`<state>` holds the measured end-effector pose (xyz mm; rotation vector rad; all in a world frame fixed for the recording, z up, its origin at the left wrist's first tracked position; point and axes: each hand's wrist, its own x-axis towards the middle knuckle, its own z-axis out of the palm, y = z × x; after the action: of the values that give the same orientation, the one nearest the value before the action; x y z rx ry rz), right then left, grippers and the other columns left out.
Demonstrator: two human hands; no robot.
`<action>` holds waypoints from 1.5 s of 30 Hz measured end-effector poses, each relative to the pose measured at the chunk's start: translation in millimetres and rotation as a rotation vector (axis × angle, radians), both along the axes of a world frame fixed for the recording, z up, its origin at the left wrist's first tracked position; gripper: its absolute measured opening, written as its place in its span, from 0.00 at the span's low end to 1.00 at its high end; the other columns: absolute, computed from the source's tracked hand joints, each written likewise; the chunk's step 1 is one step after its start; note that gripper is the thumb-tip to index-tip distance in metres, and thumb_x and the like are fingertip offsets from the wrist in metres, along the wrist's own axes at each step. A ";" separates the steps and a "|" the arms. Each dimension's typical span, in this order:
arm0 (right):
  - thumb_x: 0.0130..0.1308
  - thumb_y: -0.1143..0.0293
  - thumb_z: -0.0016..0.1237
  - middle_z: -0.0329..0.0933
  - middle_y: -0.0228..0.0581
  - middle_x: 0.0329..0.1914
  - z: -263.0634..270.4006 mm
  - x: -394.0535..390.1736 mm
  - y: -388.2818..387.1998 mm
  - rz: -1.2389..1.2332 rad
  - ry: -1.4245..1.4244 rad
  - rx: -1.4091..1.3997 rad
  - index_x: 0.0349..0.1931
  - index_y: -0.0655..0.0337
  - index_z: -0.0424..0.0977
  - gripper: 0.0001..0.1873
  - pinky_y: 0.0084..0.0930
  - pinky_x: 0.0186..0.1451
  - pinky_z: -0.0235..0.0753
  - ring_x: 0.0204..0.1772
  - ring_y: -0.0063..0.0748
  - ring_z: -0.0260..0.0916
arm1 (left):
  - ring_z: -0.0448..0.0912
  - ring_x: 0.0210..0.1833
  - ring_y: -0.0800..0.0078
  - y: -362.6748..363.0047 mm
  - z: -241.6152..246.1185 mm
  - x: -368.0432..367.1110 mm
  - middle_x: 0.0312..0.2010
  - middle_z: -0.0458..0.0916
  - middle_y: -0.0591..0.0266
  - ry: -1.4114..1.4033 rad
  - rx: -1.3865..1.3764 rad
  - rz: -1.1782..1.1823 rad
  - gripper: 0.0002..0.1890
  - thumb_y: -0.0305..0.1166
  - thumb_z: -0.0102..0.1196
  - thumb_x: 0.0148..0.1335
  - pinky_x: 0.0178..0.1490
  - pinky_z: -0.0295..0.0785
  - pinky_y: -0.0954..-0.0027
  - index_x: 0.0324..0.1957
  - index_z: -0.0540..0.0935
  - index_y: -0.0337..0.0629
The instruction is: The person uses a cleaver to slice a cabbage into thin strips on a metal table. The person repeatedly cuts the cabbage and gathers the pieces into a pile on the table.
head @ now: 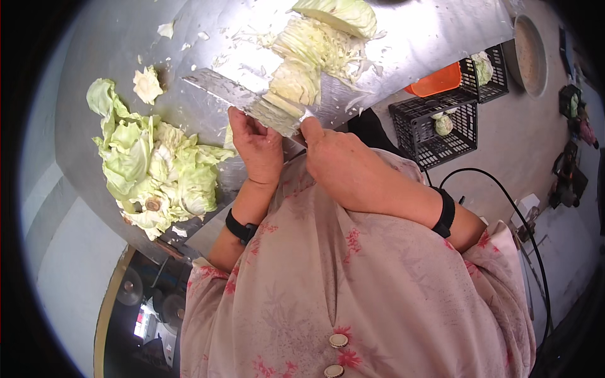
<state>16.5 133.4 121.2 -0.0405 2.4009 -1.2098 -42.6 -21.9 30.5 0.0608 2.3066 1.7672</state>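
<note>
In my right hand (333, 158) is a broad cleaver (246, 101), its flat blade stretched leftward and flecked with wet cabbage bits. My left hand (257, 149) is close against the blade's near edge, fingers curled; what its fingertips hold, if anything, is hidden. Just beyond the blade lies sliced cabbage (302, 61), partly fanned into thin shreds. Behind that rests an unshredded cabbage wedge (342, 16). A pale piece of cabbage (229, 138) shows beside my left hand.
Loose outer cabbage leaves (156, 165) are heaped at the left of the metal table (189, 113), near a cut cabbage core (147, 85). On the floor to the right stand black plastic crates (439, 127), an orange container (437, 80) and a large round basin (529, 54). A black cable (515, 208) arches near my right arm.
</note>
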 end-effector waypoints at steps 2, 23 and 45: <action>0.57 0.82 0.45 0.69 0.64 0.38 4.7 -2.5 2.3 0.009 -0.153 -0.038 0.41 0.81 0.65 0.12 0.45 0.41 0.76 0.39 0.61 0.76 | 0.60 0.26 0.89 -0.5 -1.3 0.3 0.26 0.63 0.75 0.000 -0.016 0.002 0.18 0.17 0.52 0.55 0.29 0.58 0.85 0.47 0.66 0.39; 0.59 0.81 0.41 0.74 0.68 0.26 4.5 4.7 8.6 -0.151 -0.185 -0.124 0.42 0.79 0.62 0.12 0.52 0.39 0.75 0.33 0.66 0.75 | 0.58 0.23 0.87 -9.4 -14.7 0.6 0.20 0.60 0.76 -0.038 -0.024 -0.002 0.17 0.22 0.59 0.59 0.28 0.56 0.82 0.47 0.66 0.38; 0.56 0.83 0.43 0.74 0.65 0.25 -2.5 5.2 2.6 -0.081 -0.041 -0.017 0.36 0.79 0.62 0.10 0.45 0.35 0.77 0.32 0.63 0.77 | 0.57 0.24 0.89 -2.7 -12.8 4.1 0.27 0.65 0.74 -0.029 0.048 0.043 0.18 0.20 0.57 0.58 0.29 0.57 0.84 0.47 0.65 0.40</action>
<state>21.7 135.9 118.7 0.0763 2.3775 -1.2547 -38.5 -24.6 17.7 -0.0062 2.2621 1.8322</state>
